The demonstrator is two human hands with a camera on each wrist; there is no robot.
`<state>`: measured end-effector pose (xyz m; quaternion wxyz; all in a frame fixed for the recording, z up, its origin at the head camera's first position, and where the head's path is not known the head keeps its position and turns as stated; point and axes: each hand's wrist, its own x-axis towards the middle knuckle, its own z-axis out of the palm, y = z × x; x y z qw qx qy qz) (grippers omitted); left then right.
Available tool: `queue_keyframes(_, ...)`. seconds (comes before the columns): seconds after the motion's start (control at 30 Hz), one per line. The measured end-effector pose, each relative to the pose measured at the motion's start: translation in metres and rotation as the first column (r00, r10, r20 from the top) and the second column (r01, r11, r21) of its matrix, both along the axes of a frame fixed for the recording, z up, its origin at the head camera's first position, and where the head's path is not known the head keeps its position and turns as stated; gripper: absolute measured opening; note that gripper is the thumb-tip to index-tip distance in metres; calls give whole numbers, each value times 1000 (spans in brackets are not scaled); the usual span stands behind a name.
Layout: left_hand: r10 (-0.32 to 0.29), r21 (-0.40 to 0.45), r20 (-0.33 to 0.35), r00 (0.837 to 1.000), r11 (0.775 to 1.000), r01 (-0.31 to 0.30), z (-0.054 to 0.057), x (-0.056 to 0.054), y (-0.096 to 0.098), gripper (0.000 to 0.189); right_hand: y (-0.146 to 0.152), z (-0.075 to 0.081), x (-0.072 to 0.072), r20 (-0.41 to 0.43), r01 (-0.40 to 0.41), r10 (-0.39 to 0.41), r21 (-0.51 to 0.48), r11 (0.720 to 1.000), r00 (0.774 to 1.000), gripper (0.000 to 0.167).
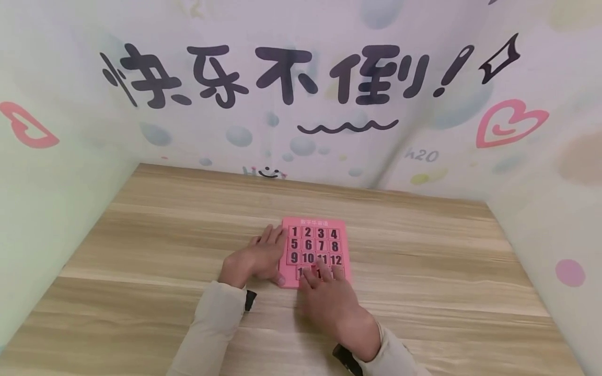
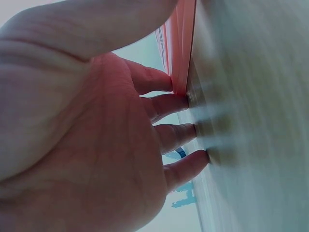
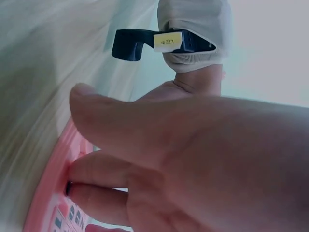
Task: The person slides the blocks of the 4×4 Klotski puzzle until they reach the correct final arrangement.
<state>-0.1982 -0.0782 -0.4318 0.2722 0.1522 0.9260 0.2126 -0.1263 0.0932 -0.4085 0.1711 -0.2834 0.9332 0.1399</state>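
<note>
A pink number slide puzzle (image 1: 314, 223) lies flat on the wooden table. Tiles 1 to 12 stand in order in its upper three rows. The bottom row is partly hidden by fingers, and its left end shows bare pink frame. My left hand (image 1: 256, 259) rests along the puzzle's left edge, thumb at the near left corner. In the left wrist view its fingers (image 2: 174, 137) are spread fairly straight, some tips touching the table. My right hand (image 1: 331, 305) lies over the near edge, fingertips touching the lower tiles. The right wrist view shows two fingers (image 3: 99, 200) against the board, thumb raised.
The wood-grain table (image 1: 423, 261) extends around the puzzle on all sides. A printed cloth wall (image 1: 301, 151) with large dark lettering rises behind it, with side walls left and right. Each wrist carries a black strap piece (image 1: 347, 359) by its pale sleeve.
</note>
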Motion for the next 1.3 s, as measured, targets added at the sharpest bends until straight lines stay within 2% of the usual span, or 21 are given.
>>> queue_keyframes(0.13, -5, -11, -1, 1000, 1000, 5, 1, 0, 0, 112, -3, -2, 1, -7, -18, 17, -20, 1000, 1000, 58)
queue_keyframes(0.33, -5, -11, -2, 1000, 1000, 5, 2, -1, -1, 113, -7, -7, 0, -16, -50, 49, -101, 994, 999, 64)
queue_keyframes(0.43, -8, -11, -5, 1000, 1000, 8, 3, 0, -1, 113, -5, -6, -1, 20, -45, 49, -135, 990, 999, 65)
queue_keyframes(0.53, -9, -6, 0, 1000, 1000, 9, 3, 0, -1, 112, 0, 0, 0, 55, -6, 14, -151, 988, 998, 61)
queue_keyframes(0.67, -2, -8, 6, 1000, 1000, 2, 4, 0, -4, 113, 8, 6, 1, 38, 58, -54, -124, 991, 998, 54)
queue_keyframes(0.8, -3, -11, 1, 1000, 1000, 3, 6, -2, -8, 114, 13, 6, 0, 1, 98, -98, -57, 994, 995, 49)
queue_keyframes(1.03, 1, 15, 9, 1000, 1000, -1, 3, -4, -11, 114, 12, 1, 1, -27, 66, -67, -32, 997, 997, 45)
queue_keyframes(1.2, -4, 30, 18, 1000, 1000, 3, -1, 0, -6, 114, 10, -3, 5, -42, 80, -81, -16, 997, 996, 46)
queue_keyframes(1.3, -4, 28, 12, 1000, 1000, 3, -1, 0, -2, 113, 7, -7, 7, -78, 66, -69, -40, 997, 995, 46)
